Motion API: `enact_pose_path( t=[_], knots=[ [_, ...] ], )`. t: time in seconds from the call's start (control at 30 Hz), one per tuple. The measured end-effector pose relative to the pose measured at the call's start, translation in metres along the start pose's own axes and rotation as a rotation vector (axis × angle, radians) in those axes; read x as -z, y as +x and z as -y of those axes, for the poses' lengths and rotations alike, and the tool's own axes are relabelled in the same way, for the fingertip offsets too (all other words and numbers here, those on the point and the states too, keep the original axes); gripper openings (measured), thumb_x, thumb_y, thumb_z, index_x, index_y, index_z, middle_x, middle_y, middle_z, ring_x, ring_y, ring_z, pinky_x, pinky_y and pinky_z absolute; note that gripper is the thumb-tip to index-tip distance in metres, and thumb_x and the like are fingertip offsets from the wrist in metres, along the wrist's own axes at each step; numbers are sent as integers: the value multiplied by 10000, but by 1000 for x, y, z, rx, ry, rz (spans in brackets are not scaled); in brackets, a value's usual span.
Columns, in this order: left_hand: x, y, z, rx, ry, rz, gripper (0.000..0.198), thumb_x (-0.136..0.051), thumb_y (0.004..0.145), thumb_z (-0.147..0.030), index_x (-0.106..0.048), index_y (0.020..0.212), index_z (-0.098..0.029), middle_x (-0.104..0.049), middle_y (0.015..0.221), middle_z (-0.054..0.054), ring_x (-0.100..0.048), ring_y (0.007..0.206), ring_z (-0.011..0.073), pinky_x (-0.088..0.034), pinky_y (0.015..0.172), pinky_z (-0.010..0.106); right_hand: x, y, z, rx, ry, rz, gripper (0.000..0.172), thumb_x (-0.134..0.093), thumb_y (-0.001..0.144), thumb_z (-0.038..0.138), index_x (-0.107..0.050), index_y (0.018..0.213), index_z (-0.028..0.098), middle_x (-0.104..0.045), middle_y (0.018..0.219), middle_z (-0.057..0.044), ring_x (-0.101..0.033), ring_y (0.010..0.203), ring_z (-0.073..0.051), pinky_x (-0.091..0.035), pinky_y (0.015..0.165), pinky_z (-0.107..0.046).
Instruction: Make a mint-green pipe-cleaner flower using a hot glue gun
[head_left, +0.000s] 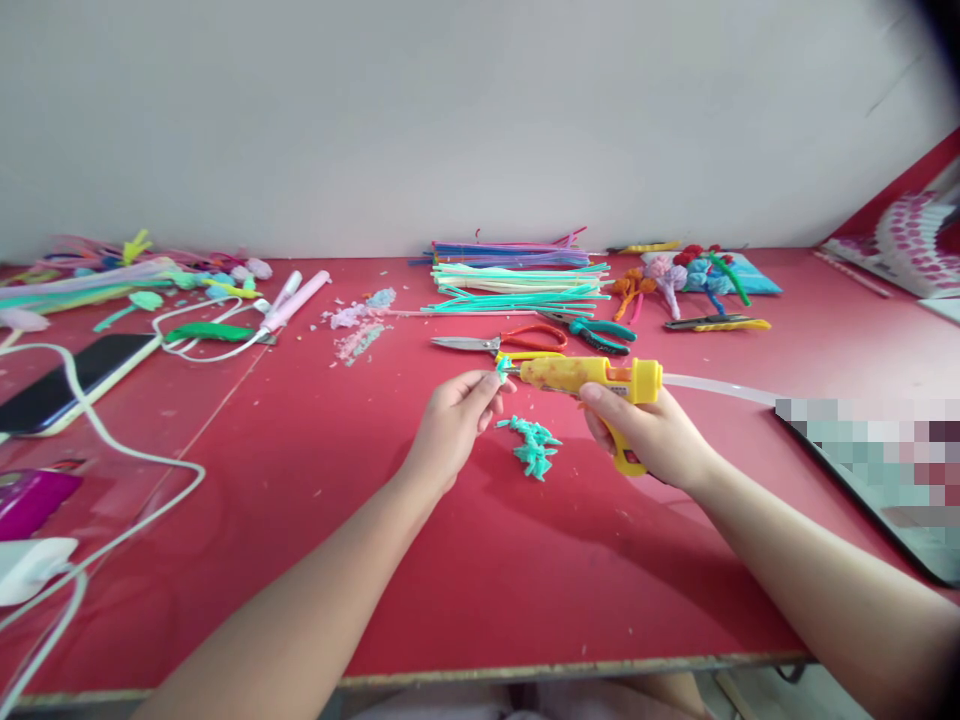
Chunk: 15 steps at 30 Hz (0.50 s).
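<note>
Over the red worktop, my left hand pinches a teal pipe-cleaner piece at the nozzle of the glue gun clasped in my right hand; I'd steady both, keeping skin clear.

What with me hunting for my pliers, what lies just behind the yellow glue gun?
Beyond the glue gun lie teal-handled pliers and, to their left, red-handled scissors. The gun hides a strip of red tabletop, so whatever may be there can't be seen.
</note>
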<state>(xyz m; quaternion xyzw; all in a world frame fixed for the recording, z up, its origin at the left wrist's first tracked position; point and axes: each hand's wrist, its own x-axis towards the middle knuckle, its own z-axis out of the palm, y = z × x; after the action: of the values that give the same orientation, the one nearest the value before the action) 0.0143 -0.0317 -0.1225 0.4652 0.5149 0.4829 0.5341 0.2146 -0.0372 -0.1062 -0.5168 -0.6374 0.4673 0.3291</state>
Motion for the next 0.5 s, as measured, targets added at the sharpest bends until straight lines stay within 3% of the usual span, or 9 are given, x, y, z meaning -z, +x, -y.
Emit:
enact_pose_path(
  t=[0.2, 0.33, 0.43, 0.5],
  knots=[
    [0, 3, 4, -10, -98, -25, 234, -589, 829, -373, -623, 771, -149, -521, 645, -11, -359, 448, 43, -215, 391, 167, -1, 4, -5, 117, 176, 27, 437, -514, 849, 551, -557, 639, 170, -562, 629, -25, -518, 588, -133, -426, 590, -279],
    [-3, -1, 3, 37, -222, 2, 212, -640, 801, -357, -614, 749, -153, -480, 616, -36, -334, 445, 35, -196, 374, 158, -5, 9, -15, 155, 268, -45, 396, -517, 856, 534, -598, 722, 171, -592, 716, -36, -551, 674, -154, -459, 698, -304],
    [-8, -10, 2, -10, -279, 156, 210, -625, 825, -340, -670, 735, -156, -550, 668, -5, -439, 550, 58, -356, 494, 160, -10, 12, -22, 161, 323, -151, 386, -511, 856, 547, -633, 817, 183, -629, 812, -44, -590, 794, -186, -469, 800, -326],
    [-12, -18, 3, -1, -227, 357, 246, -562, 868, -375, -717, 832, -187, -643, 849, 46, -556, 736, 125, -445, 641, 224, -15, 12, -23, 137, 359, -195, 402, -520, 838, 571, -648, 898, 195, -660, 887, -50, -610, 888, -217, -472, 840, -336]
  ],
)
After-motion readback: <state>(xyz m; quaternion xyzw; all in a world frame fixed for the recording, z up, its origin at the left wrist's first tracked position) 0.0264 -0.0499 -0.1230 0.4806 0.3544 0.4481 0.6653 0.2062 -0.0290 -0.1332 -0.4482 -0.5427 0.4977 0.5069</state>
